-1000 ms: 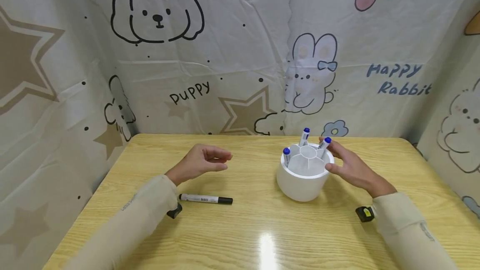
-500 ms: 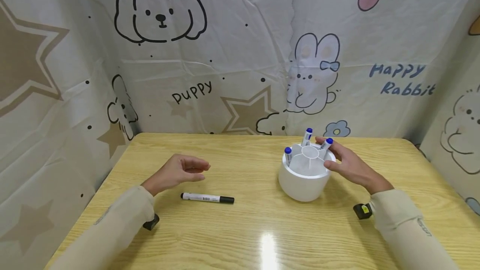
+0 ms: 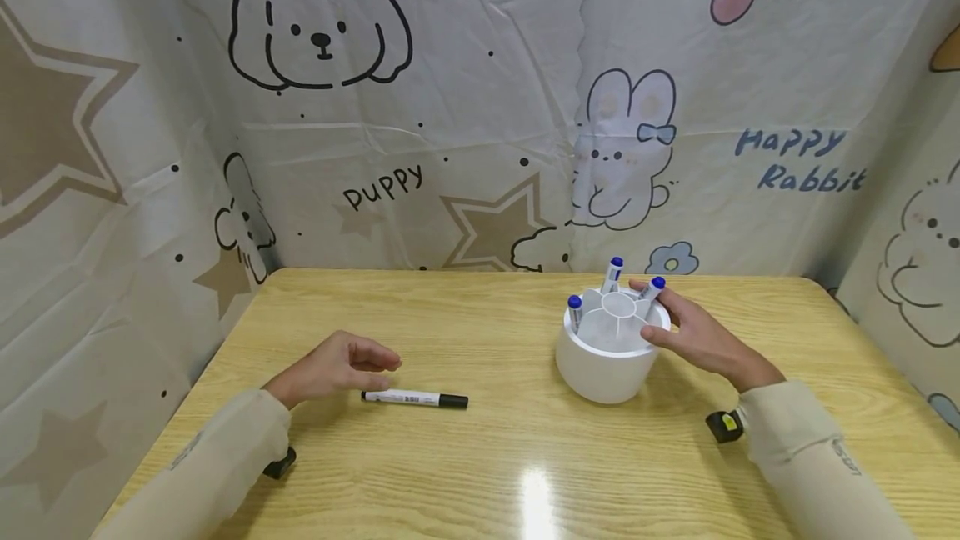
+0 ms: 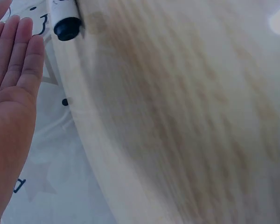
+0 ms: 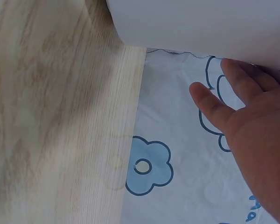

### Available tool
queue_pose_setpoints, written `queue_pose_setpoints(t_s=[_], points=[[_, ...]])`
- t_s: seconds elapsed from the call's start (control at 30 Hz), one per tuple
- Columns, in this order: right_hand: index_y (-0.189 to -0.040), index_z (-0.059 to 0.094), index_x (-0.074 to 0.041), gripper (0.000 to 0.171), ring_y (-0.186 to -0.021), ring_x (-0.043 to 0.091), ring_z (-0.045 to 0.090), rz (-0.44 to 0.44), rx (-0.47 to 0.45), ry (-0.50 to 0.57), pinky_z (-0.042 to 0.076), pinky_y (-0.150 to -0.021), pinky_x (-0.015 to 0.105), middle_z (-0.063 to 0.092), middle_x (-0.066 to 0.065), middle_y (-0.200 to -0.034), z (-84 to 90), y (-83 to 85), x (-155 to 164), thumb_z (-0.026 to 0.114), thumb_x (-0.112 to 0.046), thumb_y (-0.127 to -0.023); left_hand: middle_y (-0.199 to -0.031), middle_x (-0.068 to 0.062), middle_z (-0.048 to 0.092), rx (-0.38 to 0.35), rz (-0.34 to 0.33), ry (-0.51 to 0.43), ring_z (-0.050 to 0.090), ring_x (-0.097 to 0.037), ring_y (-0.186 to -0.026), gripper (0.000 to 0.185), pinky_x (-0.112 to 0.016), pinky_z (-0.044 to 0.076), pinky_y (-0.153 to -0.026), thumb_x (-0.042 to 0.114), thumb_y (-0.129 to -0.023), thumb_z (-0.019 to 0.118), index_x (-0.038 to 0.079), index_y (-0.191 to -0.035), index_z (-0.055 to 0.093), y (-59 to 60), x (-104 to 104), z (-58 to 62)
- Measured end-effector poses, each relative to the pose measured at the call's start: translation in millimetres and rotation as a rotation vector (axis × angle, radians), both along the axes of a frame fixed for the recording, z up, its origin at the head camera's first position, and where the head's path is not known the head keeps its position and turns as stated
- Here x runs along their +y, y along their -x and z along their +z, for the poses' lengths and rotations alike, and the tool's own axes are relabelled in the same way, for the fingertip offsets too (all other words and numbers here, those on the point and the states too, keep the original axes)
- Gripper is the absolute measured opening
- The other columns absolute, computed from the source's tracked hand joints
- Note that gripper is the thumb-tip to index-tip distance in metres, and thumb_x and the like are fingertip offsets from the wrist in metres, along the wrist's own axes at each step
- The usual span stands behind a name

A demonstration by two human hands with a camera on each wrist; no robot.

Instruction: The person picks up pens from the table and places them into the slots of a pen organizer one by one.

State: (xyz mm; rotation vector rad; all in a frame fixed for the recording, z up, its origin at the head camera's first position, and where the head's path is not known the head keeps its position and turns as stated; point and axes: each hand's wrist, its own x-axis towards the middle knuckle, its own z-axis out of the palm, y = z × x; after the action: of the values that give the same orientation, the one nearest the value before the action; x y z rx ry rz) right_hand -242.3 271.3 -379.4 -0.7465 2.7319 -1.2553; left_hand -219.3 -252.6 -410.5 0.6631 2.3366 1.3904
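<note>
A whiteboard marker (image 3: pixel 412 397) with a white barrel and black cap lies on the table at centre-left. My left hand (image 3: pixel 330 367) hovers by its left end, fingers extended and thumb apart, holding nothing. The marker's dark end (image 4: pixel 66 27) appears beyond the left palm (image 4: pixel 11 112) in the left wrist view. A round white pen holder (image 3: pixel 602 372) with divided compartments stands right of centre. Three blue-tipped markers (image 3: pixel 612 275) lean in its compartments. My right hand (image 3: pixel 697 338) rests loosely at the holder's right side, thumb by the near rim, fingertips partly hidden behind it.
The wooden table (image 3: pixel 480 473) ends at the back against a printed cloth (image 3: pixel 480 107), which also hangs along both sides. A small black device (image 3: pixel 724 426) sits at the right wrist, another (image 3: pixel 281 463) at the left.
My left hand has moved left and toward me, lowering to the left end of the black-capped marker. The right hand stays at the pen holder, its thumb slightly further over the rim.
</note>
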Motion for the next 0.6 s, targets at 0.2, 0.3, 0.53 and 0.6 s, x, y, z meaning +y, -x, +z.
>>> queue_pose_setpoints(t_s=[0.2, 0.3, 0.53, 0.6], points=[[-0.154, 0.031, 0.0, 0.074, -0.134, 0.053, 0.038, 0.007, 0.005, 0.0, 0.032, -0.105, 0.071, 0.04, 0.031, -0.149, -1.0, -0.5, 0.3, 0.064, -0.033, -0.097, -0.117, -0.019, 0.07, -0.008, 0.002, 0.073, 0.065, -0.034, -0.111, 0.039, -0.037, 0.054, -0.093, 0.01, -0.085, 0.081, -0.006, -0.118, 0.069, -2.4, -3.9, -3.2], [-0.154, 0.03, 0.0, 0.075, -0.134, 0.053, 0.039, 0.007, 0.005, -0.002, 0.033, -0.104, 0.071, 0.04, 0.031, -0.149, -1.1, -0.9, 0.4, 0.064, -0.034, -0.097, -0.115, -0.017, 0.071, -0.03, 0.011, 0.093, 0.067, -0.031, -0.109, 0.037, -0.034, 0.056, -0.09, 0.007, -0.082, 0.082, -0.006, -0.115, 0.07, -2.9, -4.4, -4.1], [-0.155, 0.03, -0.002, 0.077, -0.135, 0.053, 0.038, -0.004, -0.003, -0.012, 0.032, -0.104, 0.071, 0.039, 0.031, -0.15, -0.2, -1.8, -0.2, 0.064, -0.038, -0.097, -0.11, -0.017, 0.072, -0.049, 0.007, 0.089, 0.069, -0.028, -0.103, 0.034, -0.028, 0.057, -0.084, 0.001, -0.081, 0.082, -0.008, -0.112, 0.071, -4.4, -5.3, -9.1], [-0.155, 0.03, -0.003, 0.077, -0.135, 0.053, 0.038, -0.006, -0.007, -0.011, 0.033, -0.104, 0.071, 0.039, 0.03, -0.15, -0.1, -2.1, -0.4, 0.064, -0.039, -0.097, -0.108, -0.015, 0.072, -0.043, 0.008, 0.098, 0.069, -0.026, -0.101, 0.033, -0.028, 0.057, -0.082, 0.001, -0.081, 0.082, -0.007, -0.111, 0.071, -4.9, -5.7, -10.3]])
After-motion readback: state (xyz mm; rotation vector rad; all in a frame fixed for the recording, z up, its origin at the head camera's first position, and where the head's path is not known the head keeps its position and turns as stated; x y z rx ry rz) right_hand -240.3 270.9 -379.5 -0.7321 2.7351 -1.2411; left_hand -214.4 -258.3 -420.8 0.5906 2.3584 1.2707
